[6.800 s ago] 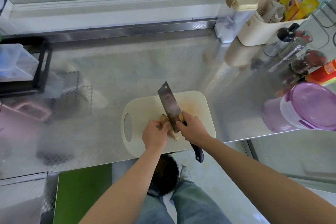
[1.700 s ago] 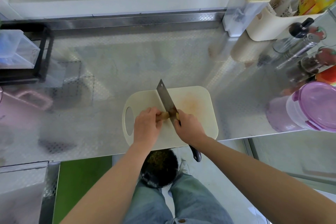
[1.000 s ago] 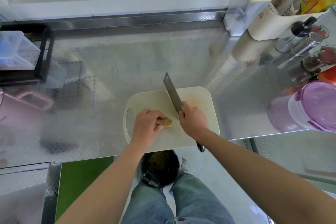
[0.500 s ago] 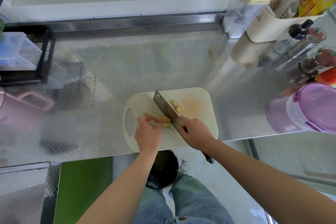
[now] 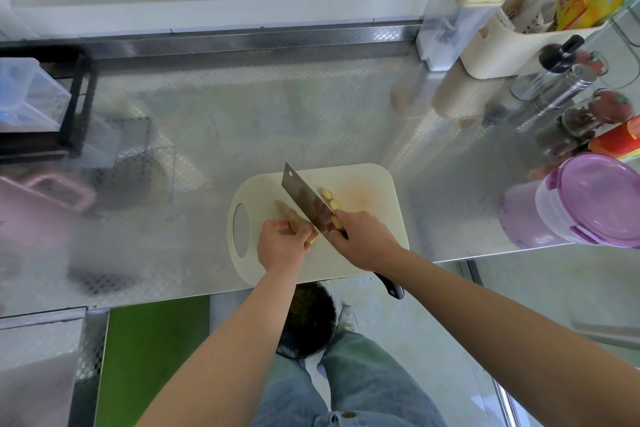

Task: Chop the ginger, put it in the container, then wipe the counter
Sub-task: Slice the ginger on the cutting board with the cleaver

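A cream cutting board (image 5: 374, 191) lies at the front edge of the steel counter (image 5: 242, 121). On it my left hand (image 5: 282, 246) holds a brown piece of ginger (image 5: 288, 213) down, fingers curled over its near end. My right hand (image 5: 363, 239) grips the cleaver (image 5: 304, 204) by the handle; the blade stands edge-down against the ginger's right side. A few yellow cut ginger slices (image 5: 329, 199) lie just right of the blade. A round container with a purple lid (image 5: 588, 201) stands at the counter's right edge.
A cream caddy (image 5: 512, 48) with packets, a clear lidded box (image 5: 460, 10), shakers and jars (image 5: 568, 87) crowd the back right. A black rack with a clear bin (image 5: 31, 97) stands at the left. A dark bin (image 5: 308, 319) sits on the floor below the board.
The cleaver lifted off the ginger, then came back down on it. Cut slices now lie right of the blade. My left hand has shifted a little back along the ginger.
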`<action>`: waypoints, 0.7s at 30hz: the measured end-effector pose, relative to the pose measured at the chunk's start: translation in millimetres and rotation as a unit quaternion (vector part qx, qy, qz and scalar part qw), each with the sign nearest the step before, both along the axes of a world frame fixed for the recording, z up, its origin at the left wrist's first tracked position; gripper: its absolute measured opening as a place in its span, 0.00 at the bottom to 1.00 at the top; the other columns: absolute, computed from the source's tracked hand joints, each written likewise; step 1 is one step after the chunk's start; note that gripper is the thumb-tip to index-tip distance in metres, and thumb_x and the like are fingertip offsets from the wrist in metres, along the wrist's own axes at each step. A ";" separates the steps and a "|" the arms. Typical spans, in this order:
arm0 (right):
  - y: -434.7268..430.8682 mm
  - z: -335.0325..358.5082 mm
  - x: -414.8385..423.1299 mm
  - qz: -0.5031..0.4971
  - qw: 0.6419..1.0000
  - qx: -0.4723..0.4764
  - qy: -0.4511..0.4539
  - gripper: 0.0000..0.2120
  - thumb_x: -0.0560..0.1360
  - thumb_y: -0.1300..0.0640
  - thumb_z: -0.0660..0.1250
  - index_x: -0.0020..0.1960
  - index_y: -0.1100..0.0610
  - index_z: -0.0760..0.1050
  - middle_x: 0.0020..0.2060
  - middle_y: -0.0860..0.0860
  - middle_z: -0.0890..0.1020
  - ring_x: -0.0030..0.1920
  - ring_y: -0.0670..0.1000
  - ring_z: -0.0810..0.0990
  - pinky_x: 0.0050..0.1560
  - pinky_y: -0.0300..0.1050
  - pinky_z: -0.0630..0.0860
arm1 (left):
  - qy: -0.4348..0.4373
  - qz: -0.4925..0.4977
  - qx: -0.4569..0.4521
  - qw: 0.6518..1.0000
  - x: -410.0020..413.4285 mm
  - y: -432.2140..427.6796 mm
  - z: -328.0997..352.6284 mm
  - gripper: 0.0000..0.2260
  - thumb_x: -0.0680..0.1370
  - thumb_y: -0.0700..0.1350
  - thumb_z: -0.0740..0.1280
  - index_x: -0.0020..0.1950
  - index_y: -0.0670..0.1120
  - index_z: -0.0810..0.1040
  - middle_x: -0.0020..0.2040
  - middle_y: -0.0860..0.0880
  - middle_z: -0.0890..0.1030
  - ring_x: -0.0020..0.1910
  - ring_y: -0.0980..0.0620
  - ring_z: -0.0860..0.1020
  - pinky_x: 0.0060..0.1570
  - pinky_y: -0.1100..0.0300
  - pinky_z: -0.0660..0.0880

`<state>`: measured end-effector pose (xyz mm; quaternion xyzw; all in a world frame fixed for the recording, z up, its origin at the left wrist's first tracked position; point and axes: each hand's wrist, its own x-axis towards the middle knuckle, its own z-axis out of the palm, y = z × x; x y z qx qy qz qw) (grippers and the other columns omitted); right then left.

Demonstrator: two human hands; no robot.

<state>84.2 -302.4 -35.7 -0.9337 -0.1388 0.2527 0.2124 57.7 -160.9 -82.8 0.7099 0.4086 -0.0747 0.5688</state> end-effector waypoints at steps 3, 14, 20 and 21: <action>2.3 0.1 2.2 0.013 1.000 -0.011 0.004 0.09 0.79 0.53 0.56 0.41 0.52 0.64 0.30 0.50 0.69 0.32 0.55 0.70 0.32 0.43 0.63 | 0.003 0.004 -0.004 1.000 1.2 0.6 -3.5 0.13 0.69 0.44 0.77 0.41 0.48 0.73 0.42 0.49 0.82 0.37 0.46 0.83 0.38 0.56 0.81; 0.0 6.1 4.3 0.035 0.998 -0.045 0.008 0.17 0.80 0.52 0.55 0.34 0.49 0.57 0.29 0.49 0.66 0.29 0.49 0.64 0.28 0.43 0.58 | -0.005 0.018 -0.004 1.000 4.2 -1.0 -9.1 0.14 0.69 0.42 0.78 0.42 0.45 0.73 0.39 0.49 0.80 0.38 0.47 0.83 0.43 0.49 0.82; -0.4 4.7 6.1 0.041 0.998 -0.036 0.016 0.14 0.80 0.53 0.55 0.35 0.49 0.59 0.29 0.48 0.66 0.31 0.52 0.67 0.29 0.43 0.59 | 0.000 -0.001 0.014 1.000 5.4 0.1 -9.1 0.14 0.68 0.43 0.78 0.43 0.44 0.74 0.40 0.47 0.81 0.38 0.45 0.83 0.43 0.48 0.81; 0.0 5.9 6.3 0.045 0.998 -0.038 0.019 0.13 0.79 0.54 0.56 0.37 0.50 0.61 0.29 0.47 0.66 0.32 0.52 0.67 0.30 0.43 0.60 | 0.000 -0.002 0.013 1.000 6.1 0.3 -8.9 0.14 0.68 0.43 0.78 0.43 0.44 0.74 0.40 0.47 0.81 0.39 0.45 0.83 0.43 0.48 0.81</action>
